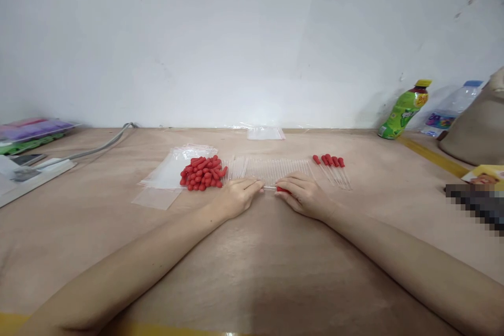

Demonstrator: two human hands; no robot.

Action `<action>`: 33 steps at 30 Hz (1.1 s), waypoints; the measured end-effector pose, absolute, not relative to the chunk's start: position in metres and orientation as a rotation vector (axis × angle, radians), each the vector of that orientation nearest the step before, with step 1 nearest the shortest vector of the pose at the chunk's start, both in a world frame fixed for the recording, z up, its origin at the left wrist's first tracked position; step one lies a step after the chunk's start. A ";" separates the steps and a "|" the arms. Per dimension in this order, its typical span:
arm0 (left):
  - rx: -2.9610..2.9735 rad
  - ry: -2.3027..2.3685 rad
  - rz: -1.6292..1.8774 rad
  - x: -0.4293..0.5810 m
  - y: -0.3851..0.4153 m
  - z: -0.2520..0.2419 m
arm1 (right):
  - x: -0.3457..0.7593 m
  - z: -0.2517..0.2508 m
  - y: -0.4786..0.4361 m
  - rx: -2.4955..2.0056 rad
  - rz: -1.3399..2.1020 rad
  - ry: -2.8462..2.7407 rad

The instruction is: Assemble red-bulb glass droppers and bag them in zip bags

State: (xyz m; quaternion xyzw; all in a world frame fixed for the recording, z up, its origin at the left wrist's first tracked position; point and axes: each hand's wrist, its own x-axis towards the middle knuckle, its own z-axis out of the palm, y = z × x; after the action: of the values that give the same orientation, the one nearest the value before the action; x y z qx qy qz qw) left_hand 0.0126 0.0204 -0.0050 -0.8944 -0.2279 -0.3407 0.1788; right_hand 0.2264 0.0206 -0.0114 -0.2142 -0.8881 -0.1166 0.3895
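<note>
My left hand (239,197) is closed on one end of a thin glass dropper tube (270,188), which lies level between both hands. At the tube's other end my right hand (302,194) pinches a red rubber bulb (280,189), partly hidden by the fingers. Whether the tube sits inside the bulb cannot be made out. Just beyond my hands lies a row of clear glass tubes (281,168). A heap of red rubber bulbs (201,173) is left of them. On the right, several droppers (334,170) with red bulbs on their tubes lie side by side.
Clear plastic bags (161,170) lie partly under the bulb heap; another bag (265,133) lies by the wall. A green bottle (403,110), a water bottle (449,110) and a beige bag (476,126) stand back right. A grey cable (102,146) runs to a power strip (35,179) at left.
</note>
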 end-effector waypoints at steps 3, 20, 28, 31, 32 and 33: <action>-2.528 -0.640 -0.957 0.013 0.019 -0.006 | 0.224 -0.011 0.019 -0.550 -0.289 -2.265; -2.637 -0.735 -1.002 0.011 0.022 -0.009 | 0.229 -0.006 0.025 -0.572 -0.019 -2.265; -2.638 -0.881 -1.054 0.011 0.025 -0.011 | 0.230 0.000 0.021 -0.862 0.462 -1.995; -2.667 -0.920 -1.092 0.011 0.025 -0.010 | 0.226 0.006 0.021 -0.851 0.621 -1.894; -2.672 -0.947 -1.103 0.011 0.025 -0.009 | 0.226 0.009 0.023 -0.852 0.661 -1.860; -2.672 -0.979 -1.112 0.010 0.025 -0.008 | 0.228 0.013 0.025 -0.861 0.687 -1.816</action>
State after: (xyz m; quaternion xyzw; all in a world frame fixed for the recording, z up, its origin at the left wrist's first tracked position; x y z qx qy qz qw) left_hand 0.0103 0.0248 -0.0081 -0.8737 -0.3203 -0.3635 0.0433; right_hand 0.2284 0.0252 0.0131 -0.3540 -0.7468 0.2824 0.4870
